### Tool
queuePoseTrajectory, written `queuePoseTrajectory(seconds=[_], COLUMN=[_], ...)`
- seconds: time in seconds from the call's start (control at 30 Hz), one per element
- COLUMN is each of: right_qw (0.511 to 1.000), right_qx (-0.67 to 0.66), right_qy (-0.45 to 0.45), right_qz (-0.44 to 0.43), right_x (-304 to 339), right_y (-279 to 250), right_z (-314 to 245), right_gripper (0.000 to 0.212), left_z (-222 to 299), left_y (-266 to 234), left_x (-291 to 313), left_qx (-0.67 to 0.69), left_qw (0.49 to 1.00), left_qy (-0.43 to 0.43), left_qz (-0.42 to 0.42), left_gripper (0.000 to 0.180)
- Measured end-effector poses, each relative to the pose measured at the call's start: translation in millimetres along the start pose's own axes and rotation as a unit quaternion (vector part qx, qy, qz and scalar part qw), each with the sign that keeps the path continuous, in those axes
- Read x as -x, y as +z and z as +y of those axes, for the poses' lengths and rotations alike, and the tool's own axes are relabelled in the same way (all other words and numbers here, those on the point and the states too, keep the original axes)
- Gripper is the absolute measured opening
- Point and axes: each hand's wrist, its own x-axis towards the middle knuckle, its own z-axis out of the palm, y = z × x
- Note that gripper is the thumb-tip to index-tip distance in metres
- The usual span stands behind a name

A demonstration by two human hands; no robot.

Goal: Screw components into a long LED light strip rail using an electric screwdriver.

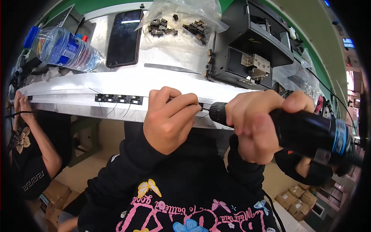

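Note:
My right hand (pixel 253 125) is wrapped round a black electric screwdriver (pixel 305 131) lying nearly level. Its bit points left, its tip at a small black part (pixel 201 105) by my left fingertips. My left hand (pixel 168 118) is closed in a pinch on that part, over the near edge of the table; the fingers hide most of it. To the left, several small black modules (pixel 118 99) with thin wires sit in a row along a white strip (pixel 77 96).
Beyond lie a phone (pixel 124 38), a water bottle (pixel 65 48), a plastic bag (pixel 181 23) with small black switches, and a dark machine (pixel 251 42) with a metal block. A co-worker's hands (pixel 24 106) are at the far left; another person (pixel 305 166) sits right. Cardboard boxes (pixel 297 201) stand below.

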Motion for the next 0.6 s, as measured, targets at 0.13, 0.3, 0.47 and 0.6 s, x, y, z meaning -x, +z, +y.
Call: queuePoseTrajectory(seconds=[0.13, 0.3, 0.47, 0.6], right_qw=[0.988, 0.987, 0.987, 0.990], right_qx=[0.040, 0.040, 0.055, 0.064], right_qy=[-0.071, -0.063, -0.072, -0.062], right_qz=[-0.131, -0.141, -0.137, -0.109], right_x=[-4.7, -1.6, 4.9, 5.8], right_y=[-10.0, -12.6, -10.8, -6.1], right_z=[7.0, 1.4, 3.2, -1.5], right_gripper=[0.040, 0.041, 0.039, 0.034], left_z=[-0.1, -0.6, -2.2, -3.1], left_y=[-1.3, 3.9, 3.4, 5.5], left_x=[0.9, 1.5, 3.5, 3.0], left_qx=[-0.008, -0.005, -0.013, -0.002], left_qw=[1.000, 1.000, 0.999, 1.000], left_qy=[0.003, 0.002, 0.004, 0.004], left_qz=[0.013, 0.024, 0.033, 0.029], left_gripper=[0.029, 0.029, 0.031, 0.031])
